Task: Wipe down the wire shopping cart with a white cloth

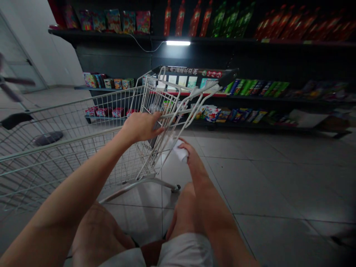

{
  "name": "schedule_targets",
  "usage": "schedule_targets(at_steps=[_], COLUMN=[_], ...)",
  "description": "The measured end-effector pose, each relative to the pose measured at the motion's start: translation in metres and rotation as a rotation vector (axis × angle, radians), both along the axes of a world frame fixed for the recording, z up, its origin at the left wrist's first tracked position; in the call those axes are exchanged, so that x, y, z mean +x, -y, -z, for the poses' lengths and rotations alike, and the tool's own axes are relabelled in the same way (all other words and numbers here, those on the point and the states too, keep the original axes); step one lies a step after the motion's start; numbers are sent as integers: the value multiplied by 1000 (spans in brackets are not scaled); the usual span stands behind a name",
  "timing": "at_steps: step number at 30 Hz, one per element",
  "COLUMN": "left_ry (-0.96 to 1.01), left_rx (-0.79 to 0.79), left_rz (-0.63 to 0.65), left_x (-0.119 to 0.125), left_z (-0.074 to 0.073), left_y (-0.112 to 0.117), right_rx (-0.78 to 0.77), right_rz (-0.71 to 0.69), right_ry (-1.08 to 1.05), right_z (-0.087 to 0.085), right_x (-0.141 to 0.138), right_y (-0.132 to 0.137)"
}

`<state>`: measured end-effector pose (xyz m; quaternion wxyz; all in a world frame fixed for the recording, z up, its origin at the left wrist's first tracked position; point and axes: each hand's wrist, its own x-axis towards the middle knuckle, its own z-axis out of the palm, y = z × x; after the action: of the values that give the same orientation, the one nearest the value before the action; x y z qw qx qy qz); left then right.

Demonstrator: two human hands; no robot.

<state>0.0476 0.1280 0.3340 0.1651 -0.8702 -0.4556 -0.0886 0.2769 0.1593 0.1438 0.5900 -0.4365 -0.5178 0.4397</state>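
A wire shopping cart (91, 142) with pale metal tubes stands in front of me and to the left, its handle bar (191, 70) on the far side. My left hand (143, 126) grips the tube frame at the handle end of the cart, with some fingers hidden behind the wires. Lower and to the right, my right hand (187, 148) is closed around a white cloth (180, 151), soft-looking and slightly blurred. It is close beside the slanted frame tubes; I cannot tell whether the cloth touches them.
Dark store shelves (116, 55) along the back hold packets and red and green bottles (232, 18). A lit tube lamp (178, 43) hangs under the upper shelf. A stand with a round base (48, 138) is at left. Grey floor tiles (264, 167) extend right.
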Motion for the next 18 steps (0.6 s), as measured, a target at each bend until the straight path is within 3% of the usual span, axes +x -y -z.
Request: schedule_targets(at_steps=[4, 7, 10, 15, 18], left_ry=[-42, -46, -55, -55, -37], left_rx=[45, 70, 79, 110, 122], left_rz=[-24, -26, -19, -40, -40], left_x=[2, 4, 7, 10, 7], left_z=[1, 1, 1, 3, 5], left_y=[1, -1, -3, -5, -6], right_rx=[148, 254, 253, 49, 6], right_rz=[69, 125, 112, 67, 98], right_ry=[-243, -413, -519, -494, -479], right_z=[-73, -108, -116, -105, -106], right_x=[29, 39, 38, 31, 26], right_y=[-27, -36, -39, -32, -26])
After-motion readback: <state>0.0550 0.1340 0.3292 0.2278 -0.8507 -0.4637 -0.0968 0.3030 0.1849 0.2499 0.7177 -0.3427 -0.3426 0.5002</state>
